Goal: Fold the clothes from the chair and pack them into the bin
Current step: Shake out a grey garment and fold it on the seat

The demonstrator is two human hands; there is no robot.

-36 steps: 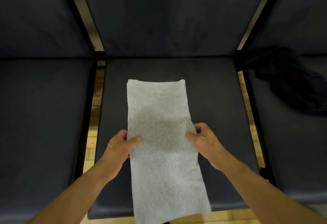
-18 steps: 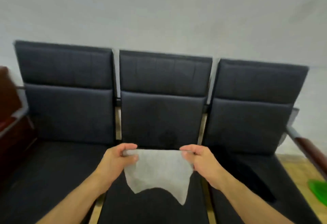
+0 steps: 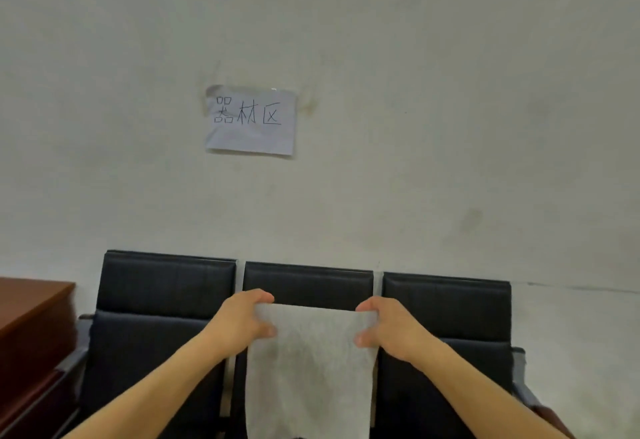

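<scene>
— Towel [image 3: 310, 366], is that what you have there, and where is it?

— Yes; but take the room first, biggest down; a pale wall [image 3: 450, 126] fills most of my view; under it a row of three dark chairs [image 3: 166, 300]; a brown cabinet [image 3: 31, 317] at the far left; a paper sign [image 3: 251, 119] stuck to the wall; then the pale towel, up in the air in front of the middle chair, hanging from its top edge; last my hands.

— And the hands?

— Apart, one at each top corner; my left hand [image 3: 244, 324] pinches the left corner, my right hand [image 3: 388, 329] pinches the right one, thumbs and fingers clamped on the cloth.

— Which step is this?

— Folding, I'd judge; the cloth looks already narrowed to a strip, so next I'd bring the top edge down to meet the bottom, which calls for keeping both corners level and the edges matched.

— Anything you can't see?

— The towel's lower end is cut off by the frame; the seats are hidden below; the bin is nowhere in view; any other clothes I can't make out.
</scene>
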